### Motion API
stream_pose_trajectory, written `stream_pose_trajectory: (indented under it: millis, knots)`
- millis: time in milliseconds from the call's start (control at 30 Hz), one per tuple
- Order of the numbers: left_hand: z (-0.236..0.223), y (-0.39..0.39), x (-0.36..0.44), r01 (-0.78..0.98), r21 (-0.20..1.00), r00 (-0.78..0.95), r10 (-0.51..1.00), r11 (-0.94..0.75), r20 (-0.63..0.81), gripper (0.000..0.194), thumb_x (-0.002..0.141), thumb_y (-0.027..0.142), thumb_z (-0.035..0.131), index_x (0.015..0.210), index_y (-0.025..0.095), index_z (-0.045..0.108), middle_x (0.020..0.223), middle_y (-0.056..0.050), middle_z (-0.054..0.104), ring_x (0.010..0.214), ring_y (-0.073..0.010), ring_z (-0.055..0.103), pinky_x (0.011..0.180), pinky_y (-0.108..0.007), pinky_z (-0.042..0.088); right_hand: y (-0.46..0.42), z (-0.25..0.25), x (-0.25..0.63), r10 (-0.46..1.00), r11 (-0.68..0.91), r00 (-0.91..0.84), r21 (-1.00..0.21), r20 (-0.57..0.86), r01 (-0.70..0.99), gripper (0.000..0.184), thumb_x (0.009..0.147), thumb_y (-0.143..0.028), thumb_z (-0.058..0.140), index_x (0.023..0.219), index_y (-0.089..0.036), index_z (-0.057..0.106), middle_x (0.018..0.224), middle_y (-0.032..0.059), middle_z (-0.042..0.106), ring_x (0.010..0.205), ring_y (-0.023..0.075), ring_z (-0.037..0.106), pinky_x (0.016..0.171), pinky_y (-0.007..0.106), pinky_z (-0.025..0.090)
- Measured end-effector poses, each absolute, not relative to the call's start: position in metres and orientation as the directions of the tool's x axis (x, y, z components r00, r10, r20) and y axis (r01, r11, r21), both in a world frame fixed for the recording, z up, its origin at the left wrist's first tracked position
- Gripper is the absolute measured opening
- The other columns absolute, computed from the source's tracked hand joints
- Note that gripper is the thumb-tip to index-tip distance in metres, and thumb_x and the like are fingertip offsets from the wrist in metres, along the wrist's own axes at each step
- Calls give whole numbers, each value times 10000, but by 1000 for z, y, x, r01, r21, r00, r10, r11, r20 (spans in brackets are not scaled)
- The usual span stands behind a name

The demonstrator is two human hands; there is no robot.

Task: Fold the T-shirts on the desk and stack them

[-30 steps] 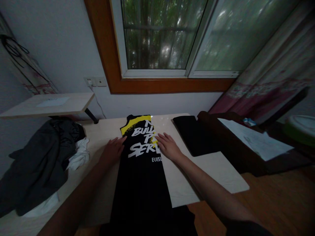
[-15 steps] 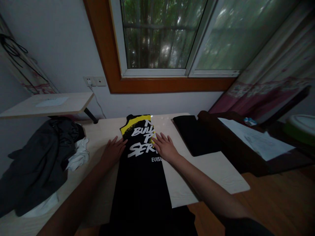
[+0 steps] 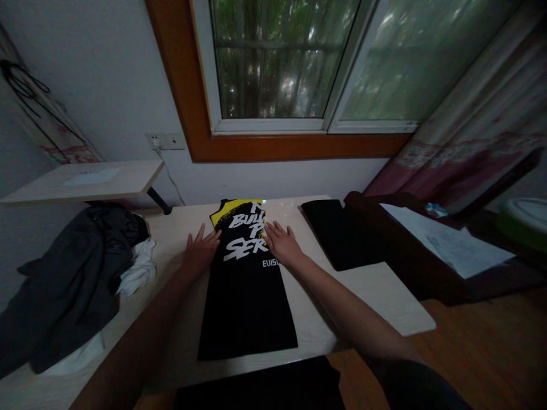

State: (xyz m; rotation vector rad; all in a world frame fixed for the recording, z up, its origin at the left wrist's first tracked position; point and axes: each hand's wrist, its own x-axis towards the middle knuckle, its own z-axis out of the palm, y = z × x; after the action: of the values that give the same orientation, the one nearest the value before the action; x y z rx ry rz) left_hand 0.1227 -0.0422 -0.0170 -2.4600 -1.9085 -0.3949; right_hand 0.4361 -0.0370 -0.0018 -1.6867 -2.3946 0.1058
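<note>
A black shirt (image 3: 247, 307) with yellow at its top and white lettering lies flat on the pale table (image 3: 171, 336), folded into a long narrow strip. My left hand (image 3: 200, 249) rests at its left edge, fingers spread, the fingertips touching the cloth near the lettering. On the opposite edge lies my right hand (image 3: 282, 242), its fingers stretched out over the printed part. Neither hand grips the fabric. The shirt's lower edge now shows whole, a little in from the table's front edge.
A dark folded cloth (image 3: 337, 233) lies at the table's right. To the left, a grey garment (image 3: 72, 279) and a crumpled white cloth (image 3: 137, 265) are heaped below a small raised shelf (image 3: 89, 181). Brown furniture bearing a paper sheet (image 3: 448, 239) stands on the right.
The shirt's lower end, which reached past the table's front edge, now lies on the tabletop. The lettering sits slightly farther away. Both hands stay at the shirt's sides, shifted slightly.
</note>
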Motion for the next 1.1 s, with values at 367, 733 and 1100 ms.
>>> stream_pose_trajectory:
  millis: [367, 733, 1100]
  knots:
    - [-11, -11, 140, 971, 189, 96, 962, -147, 256, 529, 1015, 346, 369, 1514, 233, 505, 1636, -121, 405, 1544, -406, 260, 1148, -745, 278, 2, 5, 418, 977, 162, -126, -216, 173, 963, 567, 1046, -304, 334, 1587, -140, 373, 1658, 153, 335, 1526, 314, 324, 1226, 573, 244]
    - [-11, -69, 193, 940, 107, 284, 915, -325, 287, 525, 1024, 310, 376, 1524, 188, 481, 1606, -132, 450, 1497, -331, 392, 1204, -583, 320, -67, -8, 370, 883, 454, -401, -224, 245, 862, 568, 1050, -374, 404, 1533, -81, 459, 1642, 169, 362, 1538, 288, 318, 1260, 487, 255]
    - [-18, -114, 158, 947, 23, 307, 924, -320, 229, 551, 1042, 353, 372, 1557, 166, 429, 1662, -127, 349, 1544, -294, 311, 1245, -543, 282, -80, -12, 445, 962, 241, -209, -184, 175, 953, 541, 1067, -349, 349, 1555, -134, 440, 1657, 113, 342, 1546, 308, 294, 1253, 565, 218]
